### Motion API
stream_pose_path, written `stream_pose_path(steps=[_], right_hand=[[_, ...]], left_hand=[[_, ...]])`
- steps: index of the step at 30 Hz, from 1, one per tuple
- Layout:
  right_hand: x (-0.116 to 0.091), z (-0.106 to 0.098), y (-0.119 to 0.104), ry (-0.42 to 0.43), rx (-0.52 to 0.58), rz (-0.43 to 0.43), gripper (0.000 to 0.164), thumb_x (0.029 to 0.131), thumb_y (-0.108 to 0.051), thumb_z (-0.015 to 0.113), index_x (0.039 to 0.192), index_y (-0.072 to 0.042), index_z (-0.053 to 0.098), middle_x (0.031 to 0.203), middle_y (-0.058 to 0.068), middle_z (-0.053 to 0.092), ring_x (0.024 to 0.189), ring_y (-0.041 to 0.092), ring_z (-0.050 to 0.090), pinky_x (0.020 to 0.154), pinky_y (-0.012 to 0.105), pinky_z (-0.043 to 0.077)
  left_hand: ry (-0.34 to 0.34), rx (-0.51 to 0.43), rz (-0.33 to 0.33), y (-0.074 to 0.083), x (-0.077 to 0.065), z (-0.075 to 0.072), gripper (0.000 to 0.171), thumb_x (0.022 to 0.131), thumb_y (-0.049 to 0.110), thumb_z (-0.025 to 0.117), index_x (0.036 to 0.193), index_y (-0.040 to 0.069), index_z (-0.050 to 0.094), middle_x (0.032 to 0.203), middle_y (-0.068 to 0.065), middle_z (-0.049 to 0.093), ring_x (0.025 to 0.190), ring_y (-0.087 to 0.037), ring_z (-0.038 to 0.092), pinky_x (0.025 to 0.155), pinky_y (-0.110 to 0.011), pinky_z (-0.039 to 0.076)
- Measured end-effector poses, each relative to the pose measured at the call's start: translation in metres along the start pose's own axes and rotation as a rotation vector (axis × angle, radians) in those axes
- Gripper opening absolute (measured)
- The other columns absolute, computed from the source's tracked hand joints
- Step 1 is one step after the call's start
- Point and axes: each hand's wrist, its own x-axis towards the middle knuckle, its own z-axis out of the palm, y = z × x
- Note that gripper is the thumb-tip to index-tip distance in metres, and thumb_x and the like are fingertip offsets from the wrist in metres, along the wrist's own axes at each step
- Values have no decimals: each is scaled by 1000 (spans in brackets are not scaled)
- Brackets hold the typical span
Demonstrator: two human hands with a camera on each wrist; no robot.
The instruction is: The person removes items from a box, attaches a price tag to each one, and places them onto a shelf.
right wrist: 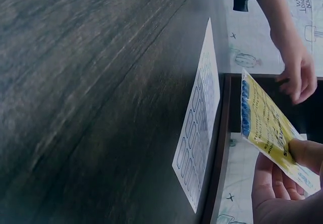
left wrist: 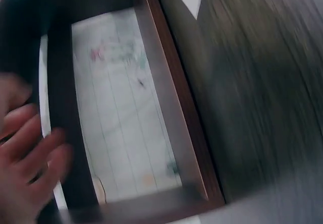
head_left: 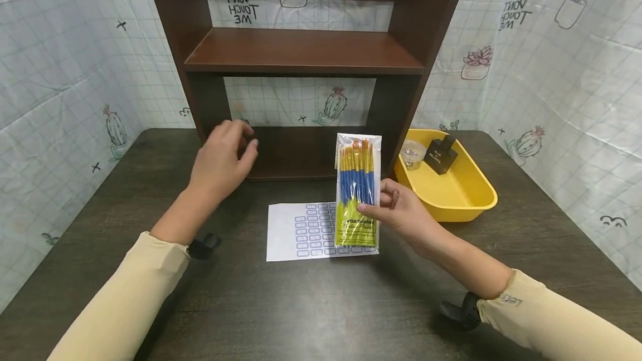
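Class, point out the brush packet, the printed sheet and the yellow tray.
Brush packet [head_left: 355, 188]: head view, on the middle of its front.
Printed sheet [head_left: 303, 232]: head view, on its printed part.
Yellow tray [head_left: 455, 187]: head view, on its bare floor.

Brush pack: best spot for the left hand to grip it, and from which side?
Probably the left long edge of the brush pack, around mid-height, with the left hand coming from the left. The pack is flat and thin, so a thumb-and-fingers pinch should suit; the right hand pinches the opposite edge, leaving this one free.
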Motion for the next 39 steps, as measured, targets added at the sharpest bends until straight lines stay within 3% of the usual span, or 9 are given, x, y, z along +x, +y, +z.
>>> stream_pose_path(steps=[3,5,7,10,18,29,35,39], right_hand=[[1,2,2,-6,9,7,46,98,-8,72,135,6,49,133,24,71,104,13,76,95,33,61],[1,4,2,-10,8,15,46,98,-8,72,136,4,49,133,23,71,105,15,76,98,36,60],[1,5,3,-14,2,21,47,98,-9,72,136,4,49,134,22,71,106,17,76,99,38,60],[1,6,4,-24,-7,23,48,98,-9,73,137,3,49,134,22,71,108,19,76,100,40,59],[3,9,5,-47,-39,11,51,98,-10,73,141,4,48,135,23,70,113,24,76,103,46,58],[5,17,8,-57,-69,12,56,97,-12,74,144,1,48,137,23,70,118,35,74,102,51,58],[5,21,10,-53,-88,34,54,96,-15,76,141,0,51,134,21,72,114,32,76,99,50,59],[5,23,13,-69,-86,29,53,95,-13,76,140,2,51,132,23,72,111,30,77,97,49,60]], left_hand=[[-344,-37,20,13,-1,9,27,102,26,66,119,5,65,106,-12,66,97,-27,64,81,-45,56],[-539,-41,15,20,-3,17,33,100,30,70,122,5,66,114,-13,68,104,-28,65,89,-46,57],[-669,-37,1,25,-5,25,40,97,33,74,124,5,67,120,-14,68,111,-29,66,95,-47,57],[-775,-9,-21,29,-7,35,47,91,36,80,125,7,66,125,-12,66,116,-28,64,98,-46,56],[-877,97,-66,32,-8,51,55,84,44,86,123,13,63,119,-8,62,106,-24,54,91,-43,51],[-931,58,-74,30,-3,56,36,87,38,85,102,13,63,98,-3,58,101,-22,50,82,-36,42],[-946,0,-100,31,-1,55,36,88,29,84,105,10,59,93,-3,55,90,-19,52,74,-31,41],[-910,-45,-121,30,0,54,31,91,18,79,114,4,63,104,-9,64,93,-21,57,81,-33,48]])
